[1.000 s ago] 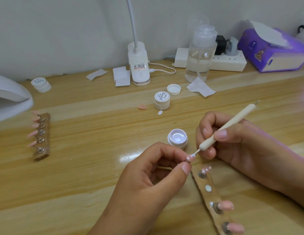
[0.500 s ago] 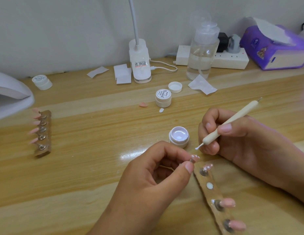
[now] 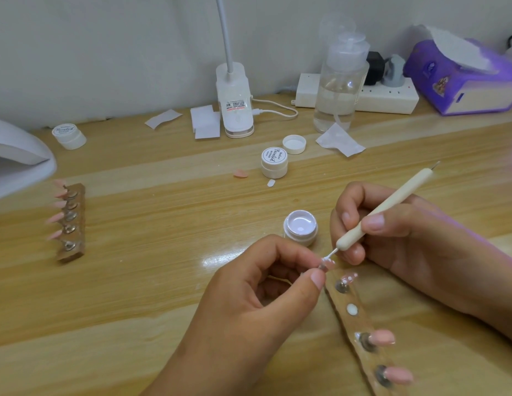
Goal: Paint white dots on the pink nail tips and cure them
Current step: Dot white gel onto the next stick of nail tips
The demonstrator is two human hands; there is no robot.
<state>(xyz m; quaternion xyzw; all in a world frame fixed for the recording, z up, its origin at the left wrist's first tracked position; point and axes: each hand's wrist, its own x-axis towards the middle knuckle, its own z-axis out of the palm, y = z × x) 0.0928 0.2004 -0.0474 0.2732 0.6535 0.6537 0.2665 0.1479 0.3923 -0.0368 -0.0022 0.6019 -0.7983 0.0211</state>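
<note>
Head view. The left hand (image 3: 257, 290) pinched one pink nail tip (image 3: 327, 262) between thumb and forefinger, the other fingers curled beneath; those two fingertips hid most of the tip. The right hand (image 3: 392, 232) gripped a cream dotting tool (image 3: 386, 207) like a pen, thumb and forefinger pressed round its shaft, with the white-loaded point set at the held tip's exposed face.

Just behind the two hands stood an open jar (image 3: 300, 227) of pale gel. A brown holder strip (image 3: 360, 324) lay on the wooden table (image 3: 134, 281) below the hands, its upper end just under the left thumb. It carried a dotted tip (image 3: 349, 278), a bare white pad, and two plain tips (image 3: 384, 337).

Well apart, at the left, a second strip (image 3: 71, 222) held five pink tips beside the white curing lamp (image 3: 17, 158). Farther back were a closed jar (image 3: 274, 162), a loose lid (image 3: 294, 144), a stray pink tip (image 3: 240, 174), another jar (image 3: 69, 136), paper scraps (image 3: 339, 140), a clip lamp (image 3: 234, 101), a clear pump bottle (image 3: 340, 81), a power strip (image 3: 392, 95) and a purple tissue box (image 3: 460, 81).
</note>
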